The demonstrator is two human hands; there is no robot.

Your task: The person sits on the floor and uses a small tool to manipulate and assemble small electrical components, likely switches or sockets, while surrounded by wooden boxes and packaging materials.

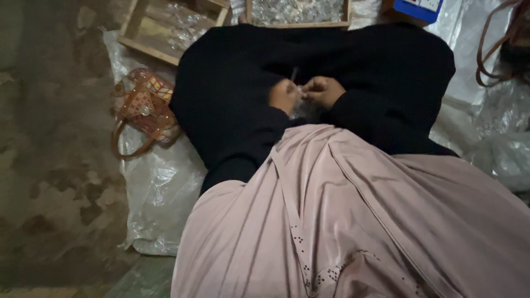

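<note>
My left hand (284, 96) and my right hand (324, 90) meet over my lap, above black cloth (232, 99). Both pinch a small clear shiny piece (301, 91) between their fingertips. A thin dark stick-like tool (294, 74) rises from my left hand. The piece is too small and dim to tell more. A pale pink veil (353, 221) covers the lower part of the view and hides my forearms.
Two wooden trays (144, 47) (298, 24) with clear glittering pieces stand ahead. A red patterned handbag (144, 107) lies at the left on clear plastic sheeting (157, 193). A blue box (417, 10) and brown straps (486, 49) sit at the upper right. Bare earth floor lies left.
</note>
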